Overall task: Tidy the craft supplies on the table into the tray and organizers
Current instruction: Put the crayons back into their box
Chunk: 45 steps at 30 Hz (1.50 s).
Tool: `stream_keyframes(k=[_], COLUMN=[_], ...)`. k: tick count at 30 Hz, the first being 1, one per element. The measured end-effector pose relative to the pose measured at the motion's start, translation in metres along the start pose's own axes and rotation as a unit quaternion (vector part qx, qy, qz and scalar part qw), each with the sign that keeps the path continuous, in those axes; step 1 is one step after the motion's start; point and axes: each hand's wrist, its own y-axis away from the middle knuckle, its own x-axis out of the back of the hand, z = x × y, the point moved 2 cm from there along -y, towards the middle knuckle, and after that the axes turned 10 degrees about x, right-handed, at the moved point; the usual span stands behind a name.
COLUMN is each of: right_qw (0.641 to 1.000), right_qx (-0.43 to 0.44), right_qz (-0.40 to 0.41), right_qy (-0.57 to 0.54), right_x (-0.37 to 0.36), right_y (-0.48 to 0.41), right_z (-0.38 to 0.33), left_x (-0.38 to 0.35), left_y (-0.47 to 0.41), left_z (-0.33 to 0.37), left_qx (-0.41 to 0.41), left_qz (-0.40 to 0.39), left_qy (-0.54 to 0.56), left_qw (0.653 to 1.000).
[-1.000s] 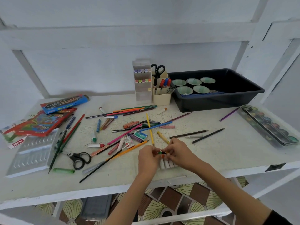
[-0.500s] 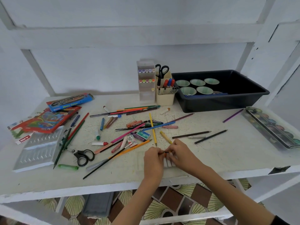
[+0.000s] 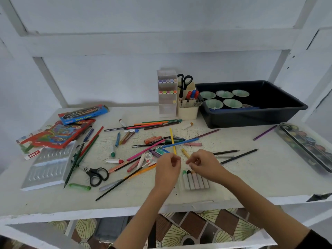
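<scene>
Near the front edge of the white table (image 3: 260,178), my left hand (image 3: 168,170) and my right hand (image 3: 206,165) hover a little apart. The fingers of both are curled, and nothing shows in them. Just below and between them a row of pale-wrapped crayons (image 3: 195,180) lies side by side. A yellow crayon (image 3: 184,152) lies just behind my right fingertips. Loose pencils, pens and crayons (image 3: 152,141) are scattered across the middle. At the back stand a clear marker organizer (image 3: 166,103), a cream pen holder (image 3: 187,111) and a black tray (image 3: 251,119) holding green cups.
Black scissors (image 3: 97,174) and a clear plastic crayon insert (image 3: 48,168) lie at the front left. Colour boxes (image 3: 82,114) are stacked at the back left. A long paint palette case (image 3: 305,146) sits along the right edge, with dark pencils (image 3: 239,156) near it.
My hands were pressed together on a small crayon. They have now come apart and lifted slightly, uncovering the row of crayons. The view has also shifted.
</scene>
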Motion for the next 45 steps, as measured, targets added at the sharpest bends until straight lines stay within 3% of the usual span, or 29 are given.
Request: stream_keyframes(k=[5,8,12,20,25,30,37,40,45], right_qw=[0.996,0.981,0.960,0.912,0.935,0.914,0.933,0.937,0.948], right_qx=[-0.043,-0.112,-0.198,-0.309,-0.285,-0.223,-0.145,-0.156,-0.162], right_qz=[0.030,0.085,0.158,0.153,0.157,0.178,0.007,-0.002,0.011], right_qy=[-0.079,-0.132,-0.117,-0.222,-0.138,-0.289,-0.329,-0.313,-0.273], right_x=[0.018,0.031,0.035,0.015,0.008,0.017,0.018,0.010,-0.005], right_y=[-0.038,-0.071,-0.128,-0.185,-0.190,-0.162,-0.073,-0.040,-0.002], right_z=[0.012,0.028,0.063,0.084,0.088,0.056,-0.009,-0.020,-0.024], left_x=[0.019,0.031,0.046,0.058,0.057,0.063,0.075,0.077,0.081], left_y=[-0.045,-0.076,-0.108,-0.130,-0.125,-0.116,-0.080,-0.063,-0.043], left_z=[0.005,-0.001,-0.017,-0.055,-0.063,-0.055,-0.058,-0.067,-0.074], left_qx=[0.020,0.042,0.079,0.126,0.131,0.106,0.106,0.114,0.093], left_qz=[0.004,0.028,0.050,0.086,0.096,0.084,0.050,0.033,0.032], left_qy=[0.004,0.003,0.008,-0.001,0.033,0.050,0.017,-0.055,-0.077], left_qw=[1.000,0.999,0.996,0.988,0.986,0.990,0.993,0.991,0.992])
